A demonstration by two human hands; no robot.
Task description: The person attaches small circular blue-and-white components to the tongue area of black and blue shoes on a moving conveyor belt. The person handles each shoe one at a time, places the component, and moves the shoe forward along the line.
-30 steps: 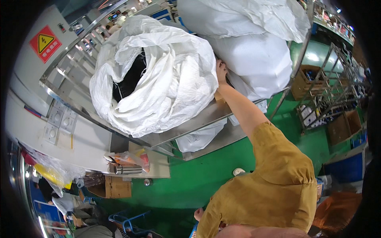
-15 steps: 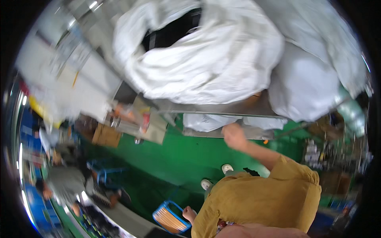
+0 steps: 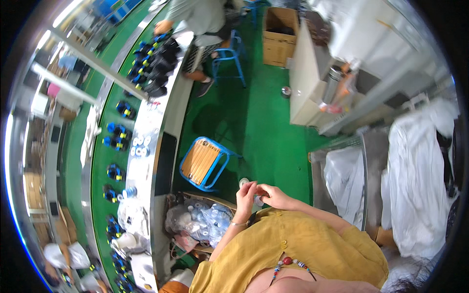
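Left hand (image 3: 245, 199) and right hand (image 3: 274, 197), fingers bent, any grasp impossible to tell; slatted stool (image 3: 202, 161) stands ahead-left, nearer the left, near workbench (image 3: 145, 168) right edge.

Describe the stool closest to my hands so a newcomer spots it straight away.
Start at the long workbench on the left and move right onto the green floor. There, just beyond your left hand, is a blue-framed stool. Its whole tan slatted seat shows, whereas the next blue stool lies farther along the workbench, partly hidden by a co-worker.
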